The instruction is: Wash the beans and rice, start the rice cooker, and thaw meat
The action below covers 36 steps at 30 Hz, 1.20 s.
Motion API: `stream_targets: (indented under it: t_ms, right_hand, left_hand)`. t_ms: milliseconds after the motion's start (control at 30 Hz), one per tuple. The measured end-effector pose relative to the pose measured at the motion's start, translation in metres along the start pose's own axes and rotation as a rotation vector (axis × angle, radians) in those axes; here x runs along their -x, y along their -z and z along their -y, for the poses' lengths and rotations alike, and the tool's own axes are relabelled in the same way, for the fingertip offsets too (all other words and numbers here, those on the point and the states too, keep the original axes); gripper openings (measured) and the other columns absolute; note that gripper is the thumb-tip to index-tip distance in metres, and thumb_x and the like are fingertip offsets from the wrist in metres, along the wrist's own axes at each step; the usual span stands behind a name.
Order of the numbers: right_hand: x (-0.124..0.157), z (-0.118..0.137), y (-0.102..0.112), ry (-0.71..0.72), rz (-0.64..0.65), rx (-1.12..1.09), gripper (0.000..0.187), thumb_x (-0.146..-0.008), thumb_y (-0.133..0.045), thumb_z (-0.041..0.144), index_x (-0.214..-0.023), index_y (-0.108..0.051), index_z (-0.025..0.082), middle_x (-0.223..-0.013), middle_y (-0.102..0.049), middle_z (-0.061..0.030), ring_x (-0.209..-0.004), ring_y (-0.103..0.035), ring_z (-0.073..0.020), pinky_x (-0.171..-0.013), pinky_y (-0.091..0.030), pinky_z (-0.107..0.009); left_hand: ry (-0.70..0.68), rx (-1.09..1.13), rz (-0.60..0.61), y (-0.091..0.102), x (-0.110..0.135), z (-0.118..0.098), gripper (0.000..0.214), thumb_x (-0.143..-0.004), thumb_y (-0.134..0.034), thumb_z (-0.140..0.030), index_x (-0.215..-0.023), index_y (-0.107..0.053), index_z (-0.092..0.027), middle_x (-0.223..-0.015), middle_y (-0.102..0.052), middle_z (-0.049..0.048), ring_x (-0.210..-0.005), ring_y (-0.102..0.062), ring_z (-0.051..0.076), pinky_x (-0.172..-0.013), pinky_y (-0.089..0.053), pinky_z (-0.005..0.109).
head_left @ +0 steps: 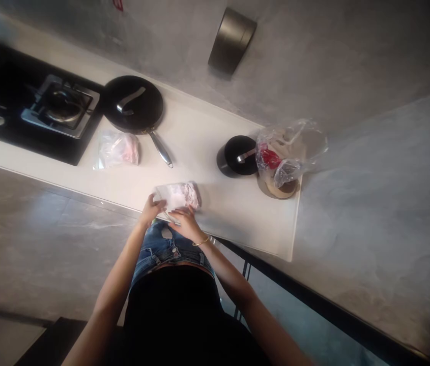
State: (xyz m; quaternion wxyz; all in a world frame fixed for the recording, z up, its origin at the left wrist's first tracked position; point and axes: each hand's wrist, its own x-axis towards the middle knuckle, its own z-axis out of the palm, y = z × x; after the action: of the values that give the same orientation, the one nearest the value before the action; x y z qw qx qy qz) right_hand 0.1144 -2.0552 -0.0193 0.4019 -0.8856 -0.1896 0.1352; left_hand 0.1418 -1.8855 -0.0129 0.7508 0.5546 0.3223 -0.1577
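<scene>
A clear plastic bag (178, 195) with pale pinkish contents, which look like meat, lies at the near edge of the white counter. My left hand (152, 209) pinches the bag's left end between thumb and fingers. On the near side, my right hand (186, 223) has hold of the bag's edge, with its fingertips against the plastic and a bangle on the wrist. Farther left lies a second clear bag (121, 149) with similar pink contents, apart from both hands.
Behind the second bag sits a lidded black pan (134, 104), its handle pointing toward me. A gas hob (60, 107) is at the left. On the right stand a black lidded pot (233, 157) and a crumpled clear bag (291, 152) over a round container. The counter (199, 132) meets a grey wall.
</scene>
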Motion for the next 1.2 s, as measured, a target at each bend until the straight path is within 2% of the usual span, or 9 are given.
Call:
stream_targets:
  t_ms: [100,233,300,433,533,633,800,933,1200]
  right_hand:
    - [0.010,-0.006,-0.009,-0.059,-0.012,-0.008,0.026,-0.081,-0.075,0.022,-0.107,-0.074,0.022,-0.116,-0.073,-0.0092,-0.117,-0.063,-0.0280,-0.118,-0.019,-0.056]
    - [0.010,-0.003,-0.007,-0.038,-0.022,-0.042,0.019,-0.085,-0.071,0.026,-0.104,-0.074,0.023,-0.113,-0.074,-0.0082,-0.113,-0.066,-0.0268,-0.115,-0.026,-0.051]
    - [0.006,0.002,-0.008,-0.007,-0.014,-0.059,0.020,-0.086,-0.070,0.029,-0.105,-0.073,0.023,-0.111,-0.075,-0.0079,-0.108,-0.067,-0.0261,-0.110,-0.035,-0.045]
    - [-0.003,0.008,-0.017,-0.053,-0.056,-0.052,0.029,-0.081,-0.074,0.038,-0.103,-0.072,0.019,-0.101,-0.076,-0.0107,-0.095,-0.069,-0.0260,-0.087,-0.050,-0.035]
    - [-0.009,0.003,-0.021,-0.170,-0.100,-0.086,0.020,-0.080,-0.073,0.036,-0.089,-0.071,0.018,-0.089,-0.075,-0.0101,-0.083,-0.069,-0.0230,-0.076,-0.051,-0.032]
    - [-0.014,-0.010,-0.021,-0.231,-0.038,-0.271,0.019,-0.081,-0.071,0.036,-0.076,-0.069,0.018,-0.077,-0.075,-0.0060,-0.071,-0.067,-0.0184,-0.068,-0.049,-0.028]
    - [-0.018,-0.029,-0.026,-0.329,0.046,-0.555,0.025,-0.073,-0.074,0.041,-0.067,-0.067,0.018,-0.069,-0.072,-0.0030,-0.065,-0.065,-0.0158,-0.065,-0.049,-0.027]
    - [-0.015,-0.030,-0.033,-0.391,0.055,-0.701,0.025,-0.073,-0.072,0.041,-0.064,-0.066,0.019,-0.066,-0.070,-0.0027,-0.063,-0.064,-0.0159,-0.067,-0.052,-0.029]
    - [-0.016,-0.020,-0.026,-0.246,0.044,-0.503,0.023,-0.078,-0.064,0.035,-0.062,-0.060,0.020,-0.064,-0.065,-0.0017,-0.064,-0.060,-0.0164,-0.067,-0.046,-0.028]
  left_hand:
    - [0.035,0.005,-0.027,0.020,0.003,0.015,0.070,-0.066,-0.083,-0.011,-0.124,-0.045,-0.013,-0.084,-0.074,0.0067,-0.073,-0.071,0.016,-0.073,-0.058,0.030]
    - [0.050,0.028,-0.061,0.038,0.008,0.024,0.073,-0.063,-0.085,-0.011,-0.125,-0.045,-0.013,-0.076,-0.073,0.0037,-0.065,-0.071,0.015,-0.070,-0.059,0.029]
    - [0.057,0.051,-0.047,0.041,0.011,0.024,0.077,-0.060,-0.086,-0.009,-0.124,-0.045,-0.014,-0.078,-0.073,0.0035,-0.068,-0.072,0.016,-0.073,-0.060,0.030]
    - [0.058,0.058,0.058,0.034,0.013,0.025,0.075,-0.056,-0.088,-0.011,-0.119,-0.047,-0.015,-0.079,-0.073,0.0042,-0.070,-0.073,0.019,-0.074,-0.061,0.033]
    - [-0.001,0.036,0.072,0.022,0.011,0.029,0.069,-0.058,-0.087,-0.015,-0.114,-0.046,-0.016,-0.074,-0.072,0.0022,-0.066,-0.071,0.017,-0.069,-0.059,0.032]
    - [-0.043,0.040,0.065,0.012,0.006,0.036,0.066,-0.059,-0.086,-0.018,-0.111,-0.045,-0.019,-0.069,-0.070,-0.0018,-0.062,-0.068,0.015,-0.067,-0.058,0.030]
    - [-0.081,0.034,0.105,0.012,0.005,0.046,0.072,-0.057,-0.088,-0.027,-0.113,-0.044,-0.018,-0.069,-0.068,-0.0033,-0.061,-0.066,0.014,-0.068,-0.056,0.030]
    - [-0.115,0.002,0.111,0.021,0.006,0.049,0.079,-0.056,-0.088,-0.033,-0.119,-0.042,-0.018,-0.068,-0.065,-0.0057,-0.059,-0.064,0.012,-0.067,-0.052,0.027]
    - [-0.240,-0.109,0.161,0.023,-0.001,0.044,0.071,-0.059,-0.084,-0.031,-0.115,-0.040,-0.021,-0.068,-0.065,-0.0073,-0.066,-0.063,0.012,-0.071,-0.048,0.027]
